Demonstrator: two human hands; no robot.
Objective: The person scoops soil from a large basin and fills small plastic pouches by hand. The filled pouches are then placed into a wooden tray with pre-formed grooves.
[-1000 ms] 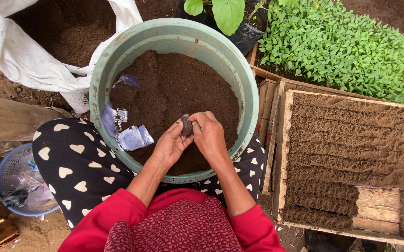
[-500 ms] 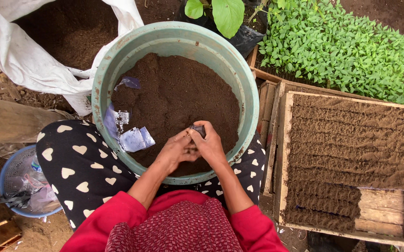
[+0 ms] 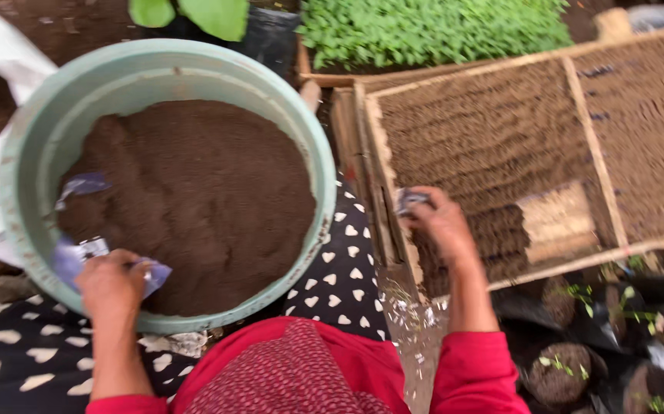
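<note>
Left hand (image 3: 111, 285) grips clear bags (image 3: 79, 257) in the basin (image 3: 32, 153) — right hand (image 3: 443, 224) pinches a filled bag (image 3: 410, 201) over the wooden tray (image 3: 378, 146).

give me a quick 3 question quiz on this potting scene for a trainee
1. True or false: the right hand is over the wooden tray.
2. What is the left hand touching? A) leafy seedlings B) clear plastic bags at the basin's near edge C) a trowel
3. Fill in: the round green basin is filled with dark ____.

Key
1. True; it holds a small filled bag at the tray's near-left corner.
2. B; the plastic bags lie inside the basin by the soil.
3. soil
</note>
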